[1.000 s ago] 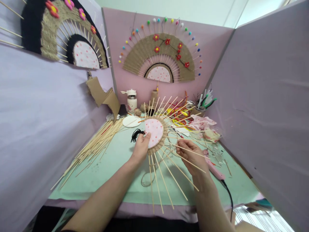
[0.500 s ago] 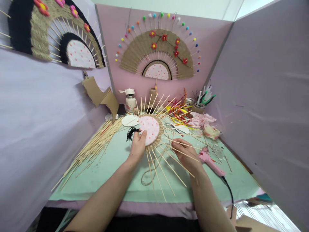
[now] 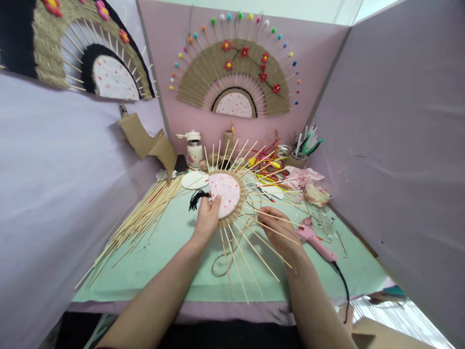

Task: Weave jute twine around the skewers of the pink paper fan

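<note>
The half-made fan, a pink dotted paper disc ringed with woven jute and bristling with thin bamboo sticks (image 3: 227, 196), sits raised a little above the mint-green table mat (image 3: 163, 257), towards the middle of the table and somewhat nearer its far edge. The left hand (image 3: 207, 219) pinches the disc's near-left rim, thumb on the pink face and fingers curled behind it. The right hand (image 3: 281, 231) is closed lightly among the spokes on the right side, fingertips gripping what looks like a strand of brown jute twine (image 3: 225, 254) that trails in a loop onto the mat near the front edge.

I judge the piece to be very light but awkward: the sticks are stiff yet thin, so they would snap or work loose if levered, and the paper face would dent under a hard thumb. The firm woven rim and disc is the sound place to hold it (never the free stick ends); the twine is soft and rough, so it should grip well and not slip between the spokes.

Along the table's left edge lies a loose sheaf of spare bamboo sticks (image 3: 141, 218), and a pink glue gun (image 3: 315, 240) rests near the right edge, just beside the right hand.

Against the picture half a second before, the hands and fan keep nearly the same hold; the whole scene has slid slightly, so the head has tilted rather than the work moving.
</note>
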{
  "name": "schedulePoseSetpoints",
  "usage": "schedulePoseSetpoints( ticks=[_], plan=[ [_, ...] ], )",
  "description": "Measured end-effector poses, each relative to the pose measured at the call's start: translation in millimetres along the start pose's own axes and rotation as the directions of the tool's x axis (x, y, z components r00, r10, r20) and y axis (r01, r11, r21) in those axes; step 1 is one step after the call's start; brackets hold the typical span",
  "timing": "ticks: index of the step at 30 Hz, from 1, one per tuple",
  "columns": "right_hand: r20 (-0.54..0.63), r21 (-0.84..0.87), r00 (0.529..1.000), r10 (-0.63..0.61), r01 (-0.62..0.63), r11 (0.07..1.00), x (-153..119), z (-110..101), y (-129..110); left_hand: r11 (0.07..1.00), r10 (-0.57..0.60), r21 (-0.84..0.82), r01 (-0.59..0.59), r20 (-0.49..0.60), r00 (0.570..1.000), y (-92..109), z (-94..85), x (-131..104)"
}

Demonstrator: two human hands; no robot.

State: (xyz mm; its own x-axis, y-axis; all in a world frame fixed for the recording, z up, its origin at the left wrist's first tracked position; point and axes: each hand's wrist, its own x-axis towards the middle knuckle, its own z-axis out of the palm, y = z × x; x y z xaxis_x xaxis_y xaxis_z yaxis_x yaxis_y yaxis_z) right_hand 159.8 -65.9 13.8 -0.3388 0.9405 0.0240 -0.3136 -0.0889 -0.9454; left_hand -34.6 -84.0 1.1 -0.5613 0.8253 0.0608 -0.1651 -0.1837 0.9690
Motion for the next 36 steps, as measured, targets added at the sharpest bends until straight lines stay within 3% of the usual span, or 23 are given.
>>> schedulePoseSetpoints(
  ticks=[13,17,22,25,28,36],
  plan=[
    [-0.035,0.079,0.999,0.026,-0.024,0.997,-2,4,-2,0.999,0.020,0.043,-0.023,0.063,0.998,4,1.4,-3],
    [-0.054,0.126,0.998,0.026,-0.019,0.992,1,4,-2,0.998,0.038,0.055,-0.039,0.019,0.999,8,0.6,-3],
    [0.039,0.170,0.991,0.125,-0.130,0.977,4,-4,-7,0.998,0.064,0.027,-0.064,0.013,0.998,14,-1.7,-1],
    [0.150,0.211,0.957,0.248,-0.276,0.938,3,-13,-11,0.997,0.058,0.038,-0.060,0.045,0.997,15,-3.8,2],
    [0.234,0.224,0.927,0.293,-0.345,0.911,1,-20,-13,0.997,0.029,0.066,-0.033,0.062,0.998,15,-5.5,3],
    [0.168,0.188,0.941,0.294,-0.323,0.927,0,-17,-15,0.997,0.009,0.077,-0.017,0.105,0.994,14,-6.3,3]
  ],
)
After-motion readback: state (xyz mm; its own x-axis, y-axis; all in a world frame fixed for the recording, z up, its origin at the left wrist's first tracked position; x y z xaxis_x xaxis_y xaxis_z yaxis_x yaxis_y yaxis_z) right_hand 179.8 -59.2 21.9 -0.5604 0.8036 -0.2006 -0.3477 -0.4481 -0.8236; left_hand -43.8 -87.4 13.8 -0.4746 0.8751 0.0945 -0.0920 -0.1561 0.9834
